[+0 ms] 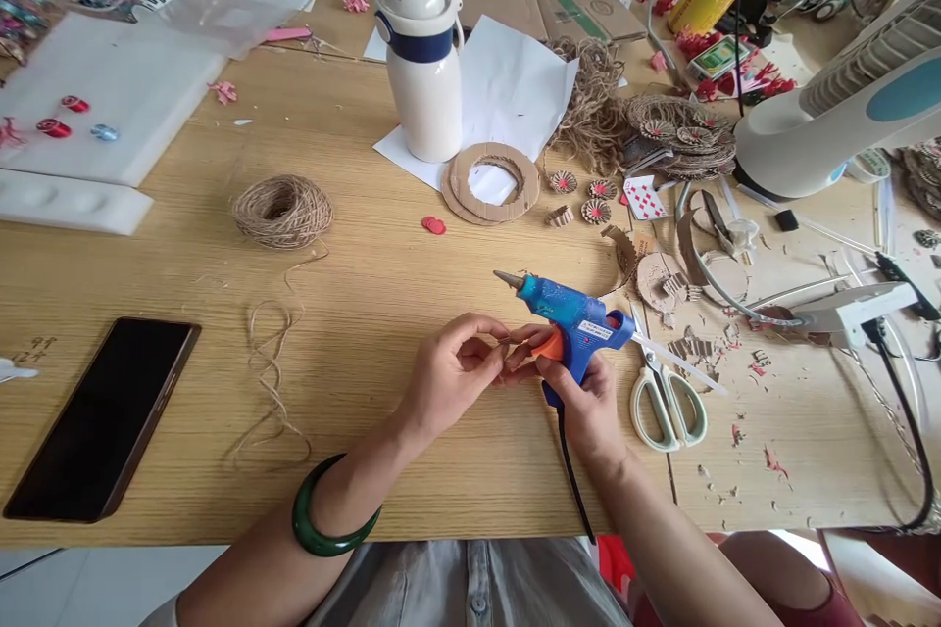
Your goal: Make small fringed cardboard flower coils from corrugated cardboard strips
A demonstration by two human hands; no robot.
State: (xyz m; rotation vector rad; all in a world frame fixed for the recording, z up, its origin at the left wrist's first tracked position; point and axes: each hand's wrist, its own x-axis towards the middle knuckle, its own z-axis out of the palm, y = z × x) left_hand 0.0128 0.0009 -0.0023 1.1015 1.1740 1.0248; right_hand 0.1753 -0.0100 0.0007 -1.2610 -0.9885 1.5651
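My right hand [580, 402] is wrapped round the handle of a blue glue gun [569, 312], its nozzle pointing left and a clear glue stick coming out of its back. My left hand [460, 367] is pinched closed beside the orange trigger, its fingertips meeting those of my right hand; what lies between them is too small to make out. Loose twine [273, 362] trails to the left of my left hand from a ball of twine [283, 211]. White-handled scissors [668, 402] lie just right of my right hand.
A black phone [103, 416] lies at left. Beyond my hands are a white bottle [424, 88], cardboard rings [529, 186] and red discs [433, 225]. Cardboard scraps, cables, a power strip [853, 313] and a fan [809, 127] crowd the right side.
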